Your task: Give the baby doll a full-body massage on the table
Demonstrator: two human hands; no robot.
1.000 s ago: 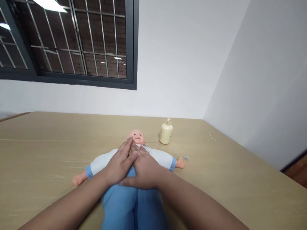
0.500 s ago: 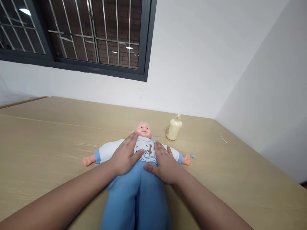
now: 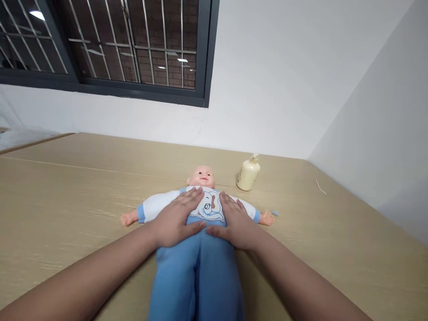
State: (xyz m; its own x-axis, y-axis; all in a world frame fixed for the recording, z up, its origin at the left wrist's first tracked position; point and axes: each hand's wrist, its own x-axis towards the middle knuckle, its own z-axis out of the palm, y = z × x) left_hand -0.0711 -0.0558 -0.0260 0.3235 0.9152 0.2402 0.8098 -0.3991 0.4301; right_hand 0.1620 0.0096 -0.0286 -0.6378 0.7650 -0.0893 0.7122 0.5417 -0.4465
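A baby doll (image 3: pixel 214 267) in a white and blue outfit lies on its back, arms stretched out to both sides, head toward the wall. On its chest a printed cartoon face shows between my hands. My left hand (image 3: pixel 179 218) rests flat on the left side of the doll's front, fingers extended. Against the right side of the doll's torso lies my right hand (image 3: pixel 236 220), also flat with its fingers out. The two thumbs almost meet at the waist. Neither hand grips anything. The doll's feet are out of view.
Behind the doll's right-hand arm stands a cream pump bottle (image 3: pixel 248 174) on the wooden table (image 3: pixel 83 178). A small bluish piece (image 3: pixel 274 212) lies by the doll's hand, and a thin pale strip (image 3: pixel 321 187) farther right. White walls and a barred window (image 3: pixel 133 49) rise behind.
My left hand has slid down from near the doll's neck onto its chest, and its thumb has dropped to the waist. The right hand stays on the torso. The view has shifted slightly.
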